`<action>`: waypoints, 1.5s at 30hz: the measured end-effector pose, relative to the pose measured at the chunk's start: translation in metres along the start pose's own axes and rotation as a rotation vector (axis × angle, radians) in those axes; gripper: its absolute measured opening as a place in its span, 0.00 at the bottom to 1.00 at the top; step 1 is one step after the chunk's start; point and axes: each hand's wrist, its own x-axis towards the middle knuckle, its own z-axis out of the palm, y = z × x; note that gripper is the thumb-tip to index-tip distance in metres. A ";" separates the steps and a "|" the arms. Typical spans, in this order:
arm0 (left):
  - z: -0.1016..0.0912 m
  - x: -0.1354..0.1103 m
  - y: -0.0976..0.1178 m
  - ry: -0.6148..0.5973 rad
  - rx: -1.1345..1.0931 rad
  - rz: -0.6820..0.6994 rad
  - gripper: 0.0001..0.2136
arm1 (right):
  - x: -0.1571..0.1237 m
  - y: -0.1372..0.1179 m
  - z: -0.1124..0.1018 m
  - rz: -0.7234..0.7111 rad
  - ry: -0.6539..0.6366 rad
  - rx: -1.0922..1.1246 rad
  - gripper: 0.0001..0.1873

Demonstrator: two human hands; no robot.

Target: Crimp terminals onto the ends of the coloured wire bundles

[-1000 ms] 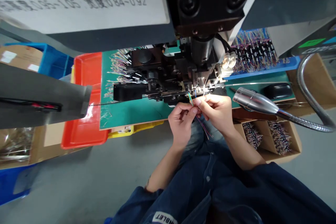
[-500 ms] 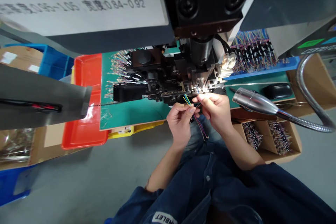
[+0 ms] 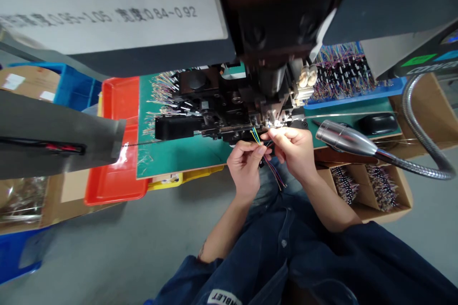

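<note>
Two bare hands work close together at one crimping machine point(image 3: 232, 97). The left hand point(image 3: 245, 169) has thumb and index finger clamped on one wire bundle point(image 3: 255, 136), whose coloured strands, too fine to count, poke up toward the machine and trail below the palm. The right hand point(image 3: 296, 151) has thumb and index finger together beside the lit crimping point; whatever lies between them is hidden. Rightward are one gooseneck lamp point(image 3: 345, 139) and one cardboard box point(image 3: 403, 191) with two filled compartments.

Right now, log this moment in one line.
left hand: pinching wires; right hand: beside machine, grip unclear; wires: some hanging below hands
</note>
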 end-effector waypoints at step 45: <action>-0.006 -0.003 -0.004 -0.095 0.047 -0.071 0.14 | -0.005 -0.006 0.004 -0.038 -0.026 -0.005 0.13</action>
